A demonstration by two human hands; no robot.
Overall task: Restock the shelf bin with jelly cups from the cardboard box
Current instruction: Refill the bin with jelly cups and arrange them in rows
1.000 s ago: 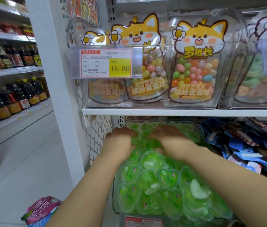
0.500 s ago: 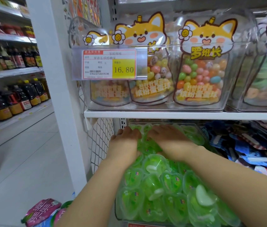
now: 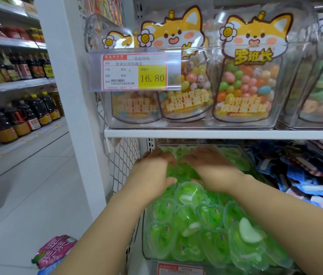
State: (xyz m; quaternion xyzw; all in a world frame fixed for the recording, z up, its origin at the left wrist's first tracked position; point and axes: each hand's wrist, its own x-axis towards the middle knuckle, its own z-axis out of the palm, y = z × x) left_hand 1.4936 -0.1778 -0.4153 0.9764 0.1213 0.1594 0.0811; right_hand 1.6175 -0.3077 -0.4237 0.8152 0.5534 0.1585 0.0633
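Observation:
Green heart-shaped jelly cups [image 3: 189,195] are heaped in a clear plastic shelf bin [image 3: 244,155] on the lower shelf. Both my hands lie palm down on the cups in the back half of the bin, under the upper shelf board. My left hand [image 3: 152,169] presses on the left side of the heap, its thumb against a cup. Beside it, almost touching, my right hand [image 3: 210,167] lies flat with its fingers reaching toward the bin's rear. Neither hand grips a cup. No cardboard box is in view.
The white shelf board [image 3: 216,133] sits just above my hands and carries clear bins of candy bags [image 3: 245,86] with a price tag [image 3: 136,71]. Blue packets [image 3: 305,175] fill the bin to the right. A white post [image 3: 67,116] stands left; pink packets [image 3: 55,249] are below.
Both hands stay pressed on the cups at the back of the bin, shifting only slightly. The view has drifted a little.

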